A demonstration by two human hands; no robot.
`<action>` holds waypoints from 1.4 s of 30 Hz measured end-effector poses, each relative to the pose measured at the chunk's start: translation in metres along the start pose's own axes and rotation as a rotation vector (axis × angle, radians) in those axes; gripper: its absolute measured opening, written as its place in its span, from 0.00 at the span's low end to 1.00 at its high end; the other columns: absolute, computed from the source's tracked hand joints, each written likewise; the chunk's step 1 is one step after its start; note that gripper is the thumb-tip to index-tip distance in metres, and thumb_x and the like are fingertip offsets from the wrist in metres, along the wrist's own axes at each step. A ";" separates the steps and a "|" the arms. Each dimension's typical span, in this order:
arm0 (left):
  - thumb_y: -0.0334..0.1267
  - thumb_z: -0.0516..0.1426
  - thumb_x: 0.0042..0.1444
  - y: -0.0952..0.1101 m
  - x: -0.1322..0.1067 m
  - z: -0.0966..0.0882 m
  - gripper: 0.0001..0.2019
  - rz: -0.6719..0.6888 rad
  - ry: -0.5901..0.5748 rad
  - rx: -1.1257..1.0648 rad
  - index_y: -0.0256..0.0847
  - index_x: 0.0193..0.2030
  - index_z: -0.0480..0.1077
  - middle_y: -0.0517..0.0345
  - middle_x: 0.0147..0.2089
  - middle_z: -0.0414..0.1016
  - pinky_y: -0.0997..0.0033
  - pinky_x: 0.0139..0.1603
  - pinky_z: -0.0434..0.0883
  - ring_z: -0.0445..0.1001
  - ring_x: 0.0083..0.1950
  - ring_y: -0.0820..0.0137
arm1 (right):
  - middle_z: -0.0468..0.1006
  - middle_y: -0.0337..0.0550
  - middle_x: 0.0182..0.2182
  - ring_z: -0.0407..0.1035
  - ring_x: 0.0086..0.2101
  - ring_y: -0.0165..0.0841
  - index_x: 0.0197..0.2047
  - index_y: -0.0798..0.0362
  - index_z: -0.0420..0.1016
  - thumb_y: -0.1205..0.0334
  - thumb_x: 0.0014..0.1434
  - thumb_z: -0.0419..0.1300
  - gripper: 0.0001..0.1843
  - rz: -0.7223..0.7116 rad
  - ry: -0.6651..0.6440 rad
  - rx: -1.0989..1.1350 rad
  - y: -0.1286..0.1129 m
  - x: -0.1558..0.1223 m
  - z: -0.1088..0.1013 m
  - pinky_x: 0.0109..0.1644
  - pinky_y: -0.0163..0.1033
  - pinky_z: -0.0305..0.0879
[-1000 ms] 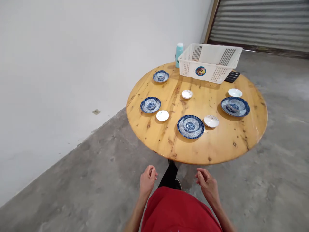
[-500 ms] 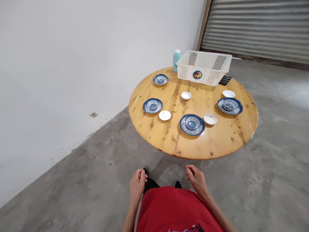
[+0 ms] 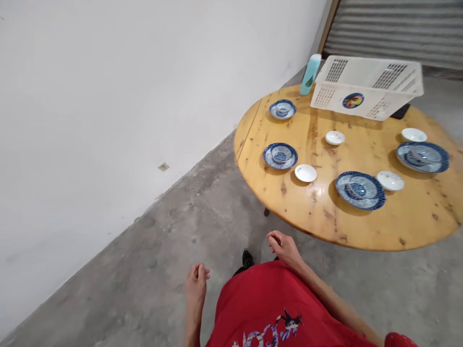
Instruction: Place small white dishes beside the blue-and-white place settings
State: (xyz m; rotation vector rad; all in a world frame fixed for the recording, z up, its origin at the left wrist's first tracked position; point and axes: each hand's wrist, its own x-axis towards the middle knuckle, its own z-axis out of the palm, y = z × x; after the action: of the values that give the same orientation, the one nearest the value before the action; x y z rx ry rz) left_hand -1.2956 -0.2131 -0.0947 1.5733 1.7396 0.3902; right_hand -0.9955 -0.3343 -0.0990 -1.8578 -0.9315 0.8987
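My left hand (image 3: 196,284) hangs low over the concrete floor, fingers loosely curled, holding nothing. My right hand (image 3: 284,246) is just short of the near edge of the round wooden table (image 3: 415,217), fingers curled and empty. On the table stand several blue patterned plates with bowls on them, the nearest (image 3: 360,190) in front of me, another (image 3: 280,155) at the left, one (image 3: 282,108) further back and one (image 3: 422,156) at the right. Small white saucers (image 3: 306,173) lie beside them.
A white plastic basket (image 3: 365,86) stands at the table's far side with a teal flask (image 3: 310,74) to its left. A white wall runs along the left. A metal roller shutter (image 3: 398,24) is behind the table. The floor is bare concrete.
The view has swung left, so the table now sits to the right. My left hand dropped lower and further left; my right hand stayed near the table's edge.
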 end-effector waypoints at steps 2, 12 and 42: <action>0.54 0.47 0.55 0.007 0.031 -0.011 0.18 0.024 -0.023 0.019 0.43 0.33 0.67 0.55 0.31 0.78 0.64 0.38 0.71 0.78 0.31 0.64 | 0.77 0.39 0.27 0.72 0.23 0.31 0.39 0.52 0.72 0.54 0.61 0.49 0.15 -0.005 -0.030 0.000 -0.012 0.012 0.019 0.31 0.35 0.66; 0.52 0.47 0.60 0.116 0.170 0.030 0.15 0.329 -0.303 -0.011 0.45 0.36 0.67 0.60 0.30 0.76 0.71 0.37 0.71 0.76 0.30 0.69 | 0.75 0.37 0.25 0.71 0.22 0.29 0.38 0.52 0.72 0.55 0.62 0.49 0.14 0.124 0.187 0.150 -0.050 0.088 0.045 0.29 0.34 0.65; 0.50 0.48 0.61 0.526 0.412 0.240 0.15 0.964 -1.227 0.228 0.42 0.37 0.68 0.58 0.31 0.77 0.71 0.37 0.71 0.77 0.31 0.69 | 0.76 0.40 0.27 0.71 0.25 0.31 0.40 0.51 0.73 0.55 0.64 0.51 0.13 0.336 1.099 0.312 -0.144 0.393 -0.051 0.30 0.34 0.66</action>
State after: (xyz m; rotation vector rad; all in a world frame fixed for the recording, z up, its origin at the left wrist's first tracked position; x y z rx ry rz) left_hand -0.7374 0.2219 -0.0389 2.0470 0.0535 -0.3360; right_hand -0.8049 0.0363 -0.0357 -1.8513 0.1899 0.0817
